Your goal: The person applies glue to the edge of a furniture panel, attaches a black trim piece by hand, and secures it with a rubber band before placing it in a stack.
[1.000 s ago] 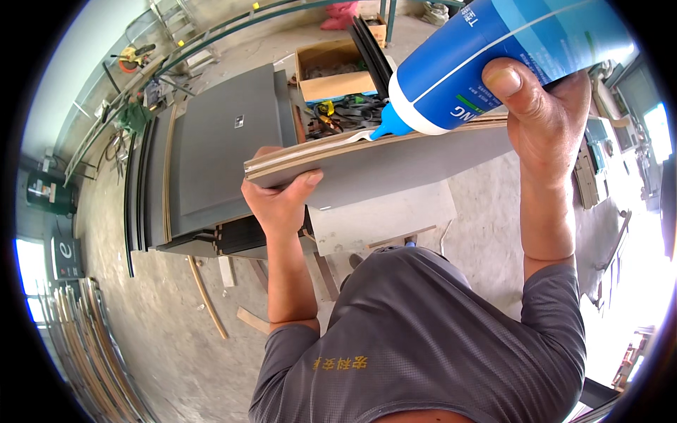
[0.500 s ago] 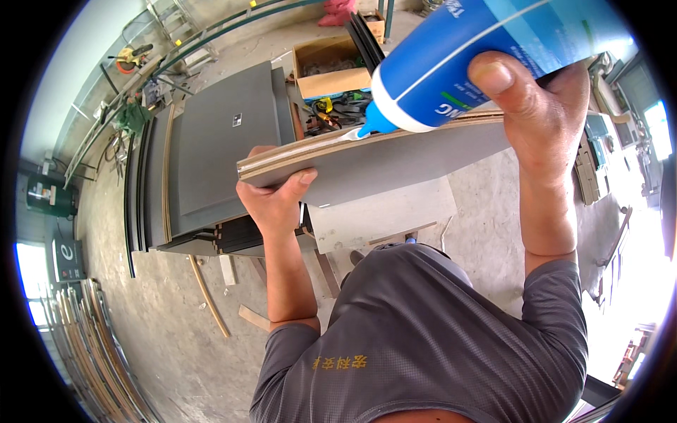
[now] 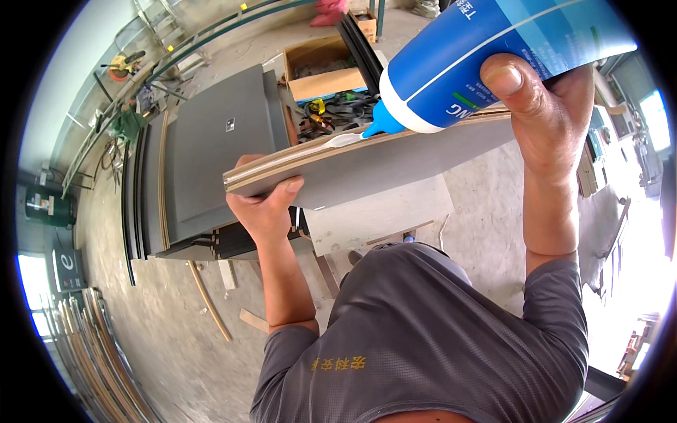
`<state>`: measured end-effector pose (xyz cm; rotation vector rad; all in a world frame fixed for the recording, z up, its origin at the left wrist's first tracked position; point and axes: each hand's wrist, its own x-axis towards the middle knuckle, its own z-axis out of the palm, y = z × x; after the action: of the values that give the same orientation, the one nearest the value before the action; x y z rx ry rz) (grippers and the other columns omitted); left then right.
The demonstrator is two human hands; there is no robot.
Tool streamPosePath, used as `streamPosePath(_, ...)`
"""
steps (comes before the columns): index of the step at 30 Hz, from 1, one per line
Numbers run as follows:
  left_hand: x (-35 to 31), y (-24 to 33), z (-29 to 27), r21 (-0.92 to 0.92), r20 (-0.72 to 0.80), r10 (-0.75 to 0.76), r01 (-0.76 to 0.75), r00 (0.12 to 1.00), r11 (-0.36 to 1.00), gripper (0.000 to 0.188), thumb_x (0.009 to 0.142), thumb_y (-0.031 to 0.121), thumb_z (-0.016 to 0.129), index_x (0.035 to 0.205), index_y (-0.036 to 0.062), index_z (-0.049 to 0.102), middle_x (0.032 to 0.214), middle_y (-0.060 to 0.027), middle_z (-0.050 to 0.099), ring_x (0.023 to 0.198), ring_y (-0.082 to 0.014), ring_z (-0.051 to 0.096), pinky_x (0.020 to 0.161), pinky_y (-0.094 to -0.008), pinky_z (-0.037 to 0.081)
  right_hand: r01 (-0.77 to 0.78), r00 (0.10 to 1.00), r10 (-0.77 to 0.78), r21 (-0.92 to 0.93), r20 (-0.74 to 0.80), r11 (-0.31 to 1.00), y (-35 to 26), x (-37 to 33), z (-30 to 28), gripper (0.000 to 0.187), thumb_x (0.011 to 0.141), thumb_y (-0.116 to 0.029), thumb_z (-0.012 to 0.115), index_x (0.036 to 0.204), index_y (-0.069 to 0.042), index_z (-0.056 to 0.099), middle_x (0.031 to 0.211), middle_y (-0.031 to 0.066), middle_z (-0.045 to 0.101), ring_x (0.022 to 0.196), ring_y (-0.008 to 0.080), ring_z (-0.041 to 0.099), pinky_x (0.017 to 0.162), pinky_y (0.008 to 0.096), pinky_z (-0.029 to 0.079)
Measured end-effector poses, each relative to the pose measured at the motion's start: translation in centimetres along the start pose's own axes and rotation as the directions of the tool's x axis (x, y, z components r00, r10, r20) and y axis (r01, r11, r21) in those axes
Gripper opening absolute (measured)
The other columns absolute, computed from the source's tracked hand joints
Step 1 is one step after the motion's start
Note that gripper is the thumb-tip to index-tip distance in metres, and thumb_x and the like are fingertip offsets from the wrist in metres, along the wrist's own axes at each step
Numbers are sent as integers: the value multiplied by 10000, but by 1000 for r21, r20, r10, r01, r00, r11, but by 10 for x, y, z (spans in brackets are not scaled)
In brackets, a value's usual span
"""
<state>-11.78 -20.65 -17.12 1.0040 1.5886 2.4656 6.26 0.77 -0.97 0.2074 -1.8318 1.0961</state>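
Left hand (image 3: 264, 208) curled round left end of smooth grey panel (image 3: 402, 166); right hand (image 3: 546, 120) wrapped about tapered blue glue bottle (image 3: 441, 81), its nozzle (image 3: 383, 120) at panel's layered brown edge, between hands. Glossy white glue (image 3: 342, 141) there.

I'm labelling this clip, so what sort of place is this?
Probably a woodworking workshop, judging by the blue glue bottle at the edge of the held panel, the stacked grey panels, and the long strips at the picture's lower left.
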Motion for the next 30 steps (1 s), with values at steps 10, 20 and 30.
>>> streamPosePath(10, 1, -3, -1, -12, -3, 26, -26, 1000, 1000, 379, 662, 110, 934, 893, -38, 672, 818, -18, 651, 680, -62, 566, 587, -213, 450, 1, 1000, 0, 12, -21, 1000, -6, 6, 12, 813, 684, -372, 963, 1246, 40, 542, 1045, 123, 706, 956, 234, 718, 828, 321, 594)
streamPosePath(20, 2, -2, 5, -6, -56, 17, -17, 998, 1000, 394, 642, 66, 909, 900, -45, 632, 787, -24, 619, 617, -72, 550, 523, -215, 444, -57, 996, 50, -94, -74, 994, -8, 0, -9, 800, 723, -380, 939, 1264, 50, 535, 1068, 110, 694, 940, 199, 701, 824, 296, 581)
streamPosePath(30, 6, -12, -2, 44, -53, 52, -50, 997, 998, 455, 657, 190, 936, 917, -36, 639, 838, -19, 602, 673, -80, 542, 559, -224, 437, -69, 984, 50, -106, -173, 992, -5, -5, -26, 786, 715, -415, 942, 1239, 33, 565, 1046, 92, 702, 923, 182, 694, 805, 276, 564)
